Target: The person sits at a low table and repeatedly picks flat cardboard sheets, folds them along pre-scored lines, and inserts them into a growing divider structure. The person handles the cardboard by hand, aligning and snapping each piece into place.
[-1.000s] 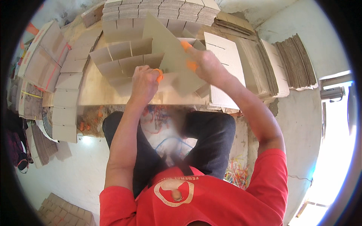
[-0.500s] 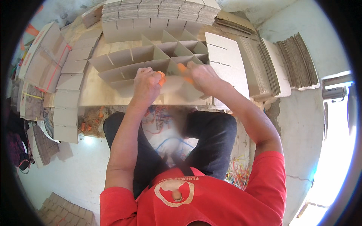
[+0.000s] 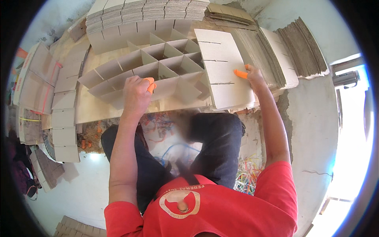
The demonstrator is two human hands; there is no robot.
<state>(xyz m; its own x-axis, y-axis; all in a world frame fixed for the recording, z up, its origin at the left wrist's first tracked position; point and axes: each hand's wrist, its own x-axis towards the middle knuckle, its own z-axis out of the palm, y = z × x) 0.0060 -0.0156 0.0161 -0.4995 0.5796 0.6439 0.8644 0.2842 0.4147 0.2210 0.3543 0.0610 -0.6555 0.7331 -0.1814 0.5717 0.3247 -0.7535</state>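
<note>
The near strip of a cardboard divider (image 3: 166,87) — stood on the wooden table (image 3: 90,107) — is pinched by the left hand (image 3: 136,94). A slotted sheet's (image 3: 221,71) right edge is reached by the right hand (image 3: 257,78); whether it is gripped cannot be told. Beyond, a strip stack (image 3: 146,15) is seen.

Upright, partly crossed cardboard grid (image 3: 173,63) on tabletop (image 3: 90,107)

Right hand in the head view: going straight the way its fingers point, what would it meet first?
Most likely the pale slotted cardboard sheet right of the divider grid. The orange-covered fingertips of the right hand overlap it in the picture and may be touching it; depth is unclear.
</note>
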